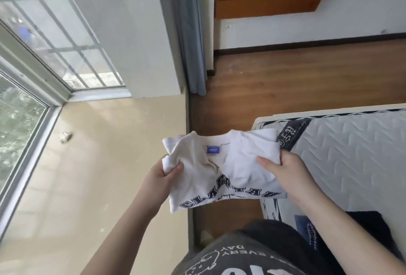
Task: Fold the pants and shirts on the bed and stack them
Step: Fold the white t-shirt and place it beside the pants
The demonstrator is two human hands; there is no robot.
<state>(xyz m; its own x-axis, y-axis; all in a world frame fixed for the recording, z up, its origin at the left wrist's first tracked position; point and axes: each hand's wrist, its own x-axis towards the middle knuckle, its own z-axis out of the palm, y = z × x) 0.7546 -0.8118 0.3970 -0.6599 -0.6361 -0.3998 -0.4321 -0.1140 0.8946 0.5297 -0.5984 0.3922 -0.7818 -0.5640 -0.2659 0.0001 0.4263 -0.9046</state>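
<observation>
Item: cream shirt (219, 171), part-folded, held in air between both hands, off the bed (351, 154) edge to right hand's side. Left hand (160, 176) pinched one folded edge; right hand (283, 171) gripped opp. edge, thumb on top. We judged: keep edges level, tension even, then lay flat w/ print up.
</observation>
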